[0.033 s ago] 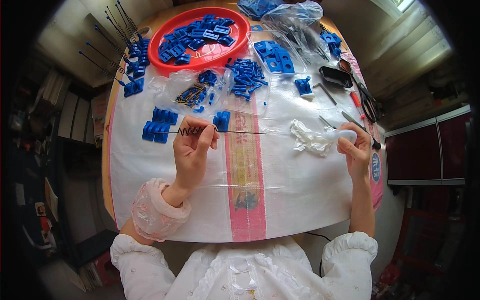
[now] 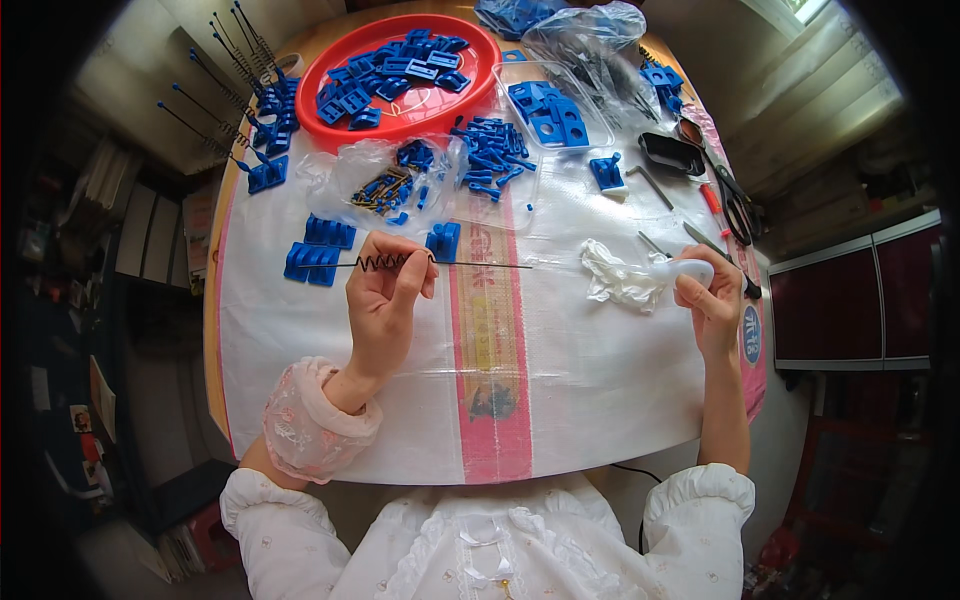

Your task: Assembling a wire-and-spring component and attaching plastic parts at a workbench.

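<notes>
Head view. My left hand is pinching a thin metal rod carrying a dark coiled spring, fingers closed on it, held level above the glossy white woven sheet. My right hand is gripping a smooth white oval piece, beside crumpled white plastic. Blue moulded clips are lying just behind the rod.

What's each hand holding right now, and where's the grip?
Left hand pinches a thin rod at its spring end. Right hand grips a small white object by its edge.
</notes>
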Available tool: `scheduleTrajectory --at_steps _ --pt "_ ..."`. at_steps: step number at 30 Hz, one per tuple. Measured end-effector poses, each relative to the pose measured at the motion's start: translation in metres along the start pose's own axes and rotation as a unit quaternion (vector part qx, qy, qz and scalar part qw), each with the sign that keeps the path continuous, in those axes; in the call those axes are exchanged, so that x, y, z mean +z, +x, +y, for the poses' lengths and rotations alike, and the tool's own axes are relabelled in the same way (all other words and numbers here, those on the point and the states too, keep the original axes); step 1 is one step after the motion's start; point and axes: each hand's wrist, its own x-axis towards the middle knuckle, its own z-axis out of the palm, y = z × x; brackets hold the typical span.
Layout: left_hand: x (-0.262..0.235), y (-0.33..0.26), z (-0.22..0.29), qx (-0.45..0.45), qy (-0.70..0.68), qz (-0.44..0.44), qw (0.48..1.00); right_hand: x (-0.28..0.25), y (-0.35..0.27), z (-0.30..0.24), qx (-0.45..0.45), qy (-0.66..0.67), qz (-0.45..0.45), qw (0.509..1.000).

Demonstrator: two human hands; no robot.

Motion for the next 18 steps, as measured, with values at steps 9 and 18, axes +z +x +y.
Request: scheduleTrajectory --at_steps 9,18 --pt "0.0021 0.0002 0.0021 0.0 0.0 0.003 1.0 -0.0003 -0.0004 0.0004 0.004 0.004 0.005 1.0" --pt "0.0004 0.0003 0.0014 0.0 0.008 0.001 1.0 -0.0006 -0.0003 0.0001 0.0 0.003 0.001 1.0"
